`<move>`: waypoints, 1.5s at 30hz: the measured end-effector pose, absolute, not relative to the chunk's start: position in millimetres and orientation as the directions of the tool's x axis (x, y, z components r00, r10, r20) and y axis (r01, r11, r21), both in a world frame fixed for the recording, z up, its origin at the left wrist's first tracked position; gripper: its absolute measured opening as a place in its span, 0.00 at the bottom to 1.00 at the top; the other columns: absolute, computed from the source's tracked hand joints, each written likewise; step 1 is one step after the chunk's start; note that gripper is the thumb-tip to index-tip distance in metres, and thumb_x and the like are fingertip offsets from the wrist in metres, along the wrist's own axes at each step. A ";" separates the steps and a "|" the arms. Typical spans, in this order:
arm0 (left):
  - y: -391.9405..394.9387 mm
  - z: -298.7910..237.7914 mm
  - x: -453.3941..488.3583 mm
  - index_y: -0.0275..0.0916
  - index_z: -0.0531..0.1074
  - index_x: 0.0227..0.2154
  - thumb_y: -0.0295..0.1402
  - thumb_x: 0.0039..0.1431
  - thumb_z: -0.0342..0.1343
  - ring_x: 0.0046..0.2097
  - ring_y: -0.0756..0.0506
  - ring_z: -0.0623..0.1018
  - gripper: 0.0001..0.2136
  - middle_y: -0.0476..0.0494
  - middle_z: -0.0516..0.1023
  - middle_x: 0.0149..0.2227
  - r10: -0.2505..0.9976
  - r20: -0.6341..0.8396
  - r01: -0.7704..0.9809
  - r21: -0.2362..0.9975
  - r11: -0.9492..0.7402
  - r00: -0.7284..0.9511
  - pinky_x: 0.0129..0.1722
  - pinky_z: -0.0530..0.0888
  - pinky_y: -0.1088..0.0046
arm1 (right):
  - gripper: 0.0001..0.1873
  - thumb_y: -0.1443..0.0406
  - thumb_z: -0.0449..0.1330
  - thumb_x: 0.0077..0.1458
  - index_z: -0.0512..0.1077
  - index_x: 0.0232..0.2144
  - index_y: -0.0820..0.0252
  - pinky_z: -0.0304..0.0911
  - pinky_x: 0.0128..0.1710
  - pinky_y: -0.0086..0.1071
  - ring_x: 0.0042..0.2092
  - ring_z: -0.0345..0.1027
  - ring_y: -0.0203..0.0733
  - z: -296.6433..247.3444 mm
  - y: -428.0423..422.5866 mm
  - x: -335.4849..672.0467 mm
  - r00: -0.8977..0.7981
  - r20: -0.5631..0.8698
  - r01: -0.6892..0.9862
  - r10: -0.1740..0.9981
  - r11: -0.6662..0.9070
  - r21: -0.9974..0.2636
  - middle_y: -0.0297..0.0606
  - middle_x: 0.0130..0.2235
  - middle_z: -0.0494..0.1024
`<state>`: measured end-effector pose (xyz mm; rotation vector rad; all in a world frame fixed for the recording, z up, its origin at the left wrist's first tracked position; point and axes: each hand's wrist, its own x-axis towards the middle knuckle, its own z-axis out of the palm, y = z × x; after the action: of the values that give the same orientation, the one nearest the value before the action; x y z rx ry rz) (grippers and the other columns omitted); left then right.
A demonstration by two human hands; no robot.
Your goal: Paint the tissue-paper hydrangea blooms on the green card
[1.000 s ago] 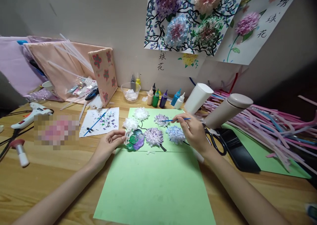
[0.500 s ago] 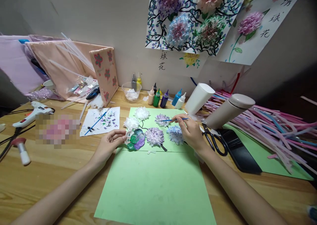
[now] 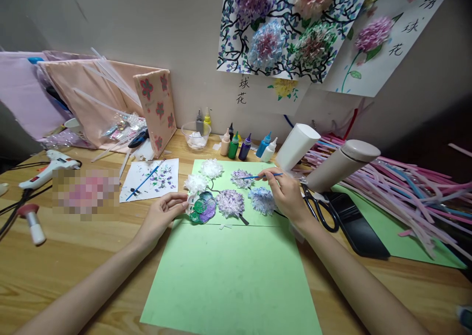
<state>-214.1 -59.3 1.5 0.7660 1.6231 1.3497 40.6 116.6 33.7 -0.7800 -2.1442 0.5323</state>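
Observation:
A large green paper sheet [image 3: 228, 276] lies on the wooden table in front of me. Several fluffy paper flowers sit on its far part, among them a purple one [image 3: 229, 202], a blue one [image 3: 261, 200] and a white one [image 3: 194, 182]. My right hand [image 3: 285, 193] pinches a thin blue paintbrush [image 3: 260, 177], its tip at the small purple flower [image 3: 241, 178]. My left hand [image 3: 162, 216] curls its fingers on the edge of a paint palette [image 3: 201, 208] smeared green and purple.
Small paint bottles [image 3: 239, 145] line the wall. Black scissors [image 3: 320, 208] and two tilted white cylinders [image 3: 341, 164] lie to the right, beside a heap of pink sticks [image 3: 405, 187]. A glue gun [image 3: 47, 170], a test paper with a second brush [image 3: 151, 178] and a glue stick [image 3: 34, 224] are left.
My right hand with the brush has shifted slightly left, toward the small purple flower. My left hand stays on the palette.

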 end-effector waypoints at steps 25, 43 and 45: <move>-60.3 6.7 -209.5 0.35 0.72 0.37 0.44 0.40 0.67 0.44 0.38 0.78 0.23 0.39 0.80 0.38 0.857 -0.214 -0.099 0.977 0.190 -0.468 0.45 0.74 0.63 | 0.11 0.67 0.48 0.62 0.71 0.37 0.57 0.66 0.35 0.33 0.36 0.69 0.39 50.6 56.2 27.5 -0.757 0.563 0.008 0.333 0.865 -0.502 0.38 0.32 0.77; -59.5 4.6 -211.6 0.36 0.73 0.36 0.43 0.40 0.67 0.44 0.39 0.78 0.21 0.40 0.80 0.38 0.858 -0.202 -0.093 0.979 0.179 -0.472 0.43 0.75 0.66 | 0.10 0.68 0.50 0.61 0.71 0.35 0.57 0.65 0.35 0.37 0.35 0.70 0.42 25.6 97.3 32.6 -0.567 0.717 0.265 0.406 0.914 -0.308 0.39 0.32 0.78; -59.5 5.1 -211.3 0.36 0.73 0.36 0.43 0.40 0.67 0.44 0.39 0.78 0.21 0.40 0.80 0.38 0.856 -0.205 -0.089 0.979 0.185 -0.475 0.43 0.75 0.66 | 0.10 0.68 0.49 0.61 0.71 0.36 0.57 0.66 0.35 0.37 0.36 0.70 0.42 25.0 98.1 32.9 -0.570 0.712 0.271 0.410 0.912 -0.308 0.39 0.32 0.78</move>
<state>-211.3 -59.5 5.1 0.7439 1.6216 1.4183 32.9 98.1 25.0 -0.4835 -2.2098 0.2060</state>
